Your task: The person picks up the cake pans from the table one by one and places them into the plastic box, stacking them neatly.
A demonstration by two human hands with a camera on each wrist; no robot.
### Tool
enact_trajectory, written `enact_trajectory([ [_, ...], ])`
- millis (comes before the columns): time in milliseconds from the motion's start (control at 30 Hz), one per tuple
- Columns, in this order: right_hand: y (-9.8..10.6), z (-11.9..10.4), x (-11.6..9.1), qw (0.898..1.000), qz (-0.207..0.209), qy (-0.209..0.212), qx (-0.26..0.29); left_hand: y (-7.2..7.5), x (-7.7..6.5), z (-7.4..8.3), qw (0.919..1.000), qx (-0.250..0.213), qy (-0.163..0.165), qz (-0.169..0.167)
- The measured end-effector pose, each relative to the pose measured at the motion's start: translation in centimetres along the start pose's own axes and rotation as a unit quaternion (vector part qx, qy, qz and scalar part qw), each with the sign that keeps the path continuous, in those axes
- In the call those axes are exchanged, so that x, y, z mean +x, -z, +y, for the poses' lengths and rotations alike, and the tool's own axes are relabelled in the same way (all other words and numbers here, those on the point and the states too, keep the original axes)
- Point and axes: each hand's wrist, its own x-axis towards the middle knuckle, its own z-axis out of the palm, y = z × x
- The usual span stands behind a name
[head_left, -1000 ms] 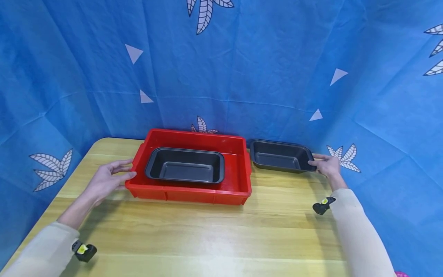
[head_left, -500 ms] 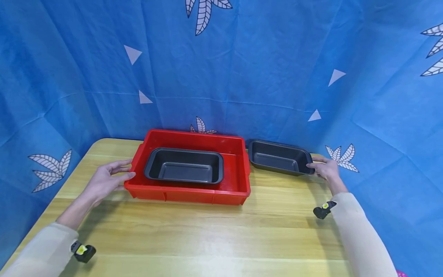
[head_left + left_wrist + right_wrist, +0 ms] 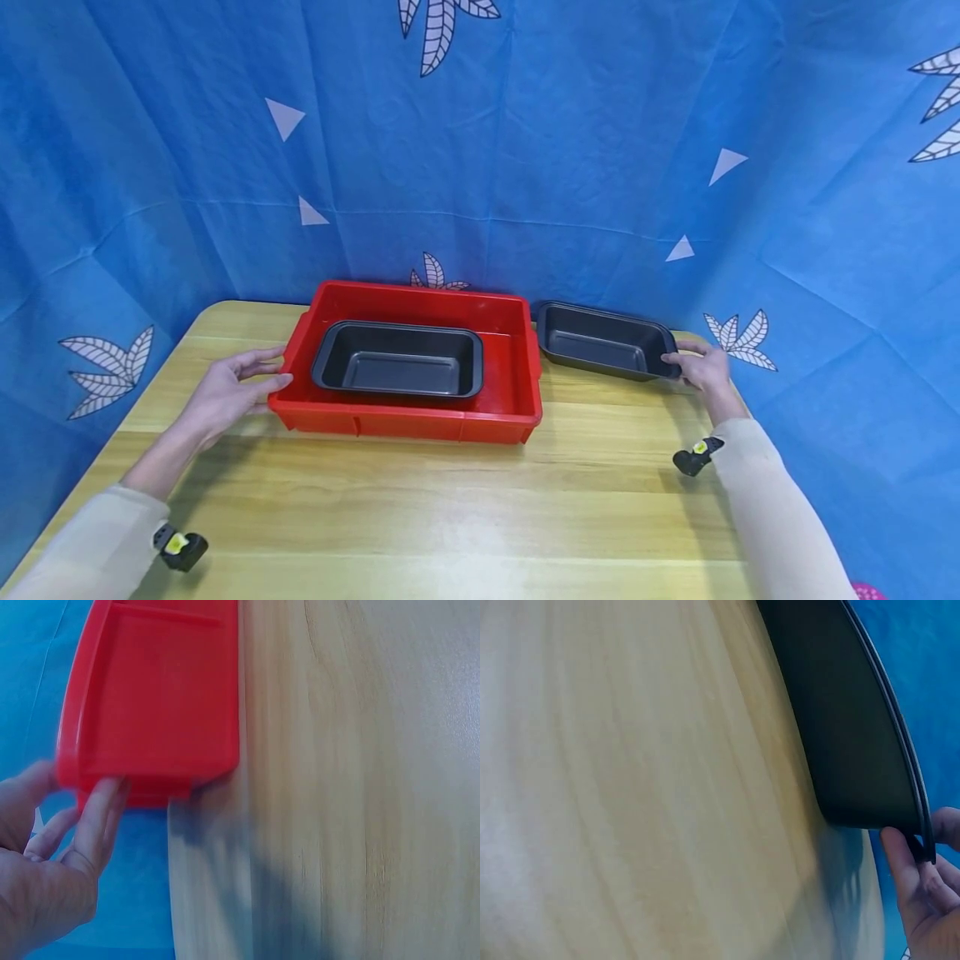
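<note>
In the head view, a red plastic bin (image 3: 491, 431) stands on the table with a black loaf pan (image 3: 472, 367) inside it. My left hand (image 3: 232, 383) holds the bin's left end, with thumb and fingers at the rim. The left wrist view shows that hand (image 3: 60, 862) against the end of the bin (image 3: 165, 690), one finger behind the rim partly hidden. A second black loaf pan (image 3: 600, 367) sits to the right of the bin. My right hand (image 3: 705, 367) grips its right end, pinching the rim, also seen on the pan (image 3: 847, 727) in the right wrist view.
The wooden table (image 3: 420, 508) extends toward me below both containers. A blue cloth (image 3: 600, 125) with leaf and triangle prints hangs behind and at both sides. A small pink thing (image 3: 868, 591) shows at the lower right edge.
The right end of the second loaf pan has shifted slightly toward me, with the right hand on it. The left hand and the bin stay put; the view drifts a little.
</note>
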Motion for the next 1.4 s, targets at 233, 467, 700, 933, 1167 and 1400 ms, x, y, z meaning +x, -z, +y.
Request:
enact_trajectory([
  [233, 0.1, 0.2, -0.9, 0.998, 0.000, -0.004, 0.055, 0.0, 0.0, 0.2, 1.0000, -0.005, 0.003, -0.002],
  [467, 0.2, 0.2, -2.3, 0.994, 0.015, -0.013, 0.107, 0.0, -0.2, 0.1, 1.0000, 0.000, 0.000, -0.002],
  [700, 0.4, 0.3, -3.2, 0.987, 0.043, -0.041, 0.151, 0.0, -0.1, 0.0, 1.0000, -0.003, 0.000, -0.006],
  [933, 0.8, 0.6, -3.9, 0.987, 0.066, -0.046, 0.142, 0.0, -0.2, 0.1, 1.0000, -0.001, 0.000, -0.005],
  [1167, 1.1, 0.5, -4.8, 0.981, 0.071, -0.044, 0.174, 0.1, -0.3, 0.2, 1.0000, 0.000, 0.001, -0.006],
  [1400, 0.8, 0.1, -5.9, 0.971, 0.076, -0.043, 0.221, 0.1, -0.3, 0.3, 1.0000, -0.003, 0.006, -0.007],
])
